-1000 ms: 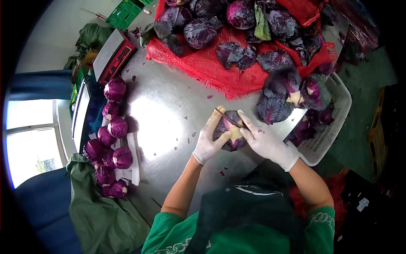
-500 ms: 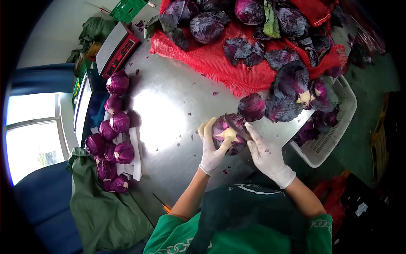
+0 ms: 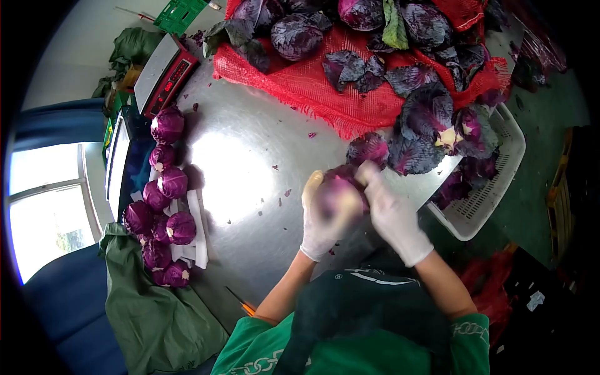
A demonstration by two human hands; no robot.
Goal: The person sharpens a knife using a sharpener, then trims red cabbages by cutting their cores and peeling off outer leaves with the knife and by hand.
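Observation:
A red cabbage [image 3: 340, 194], blurred by motion, is tilted with its pale cut stem end towards me. My left hand [image 3: 320, 222], in a white glove, is wrapped round its left and lower side. At its upper right edge are the curled fingers of my right hand [image 3: 394, 219], also gloved. That hand held a small curved knife half a second ago; its blade is now hidden or lost in the blur. Beyond the cabbage lies a loose purple leaf [image 3: 369, 149]. Darker outer leaves [image 3: 425, 119] lie to its right, near a leafy piece with a pale stem [image 3: 447, 139].
Trimmed red cabbages [image 3: 172, 182] line the left of the metal table [image 3: 250, 187], near a red scale [image 3: 165, 75]. Untrimmed cabbages [image 3: 297, 37] rest on red mesh [image 3: 281, 84] at the back. A white crate [image 3: 512, 169] holds leaves at right. An orange-handled tool [image 3: 248, 309] lies near my left forearm.
The cabbage has turned and blurred between my hands. My right fingers have moved up to its upper edge, and the knife blade no longer shows. My left hand keeps its grip.

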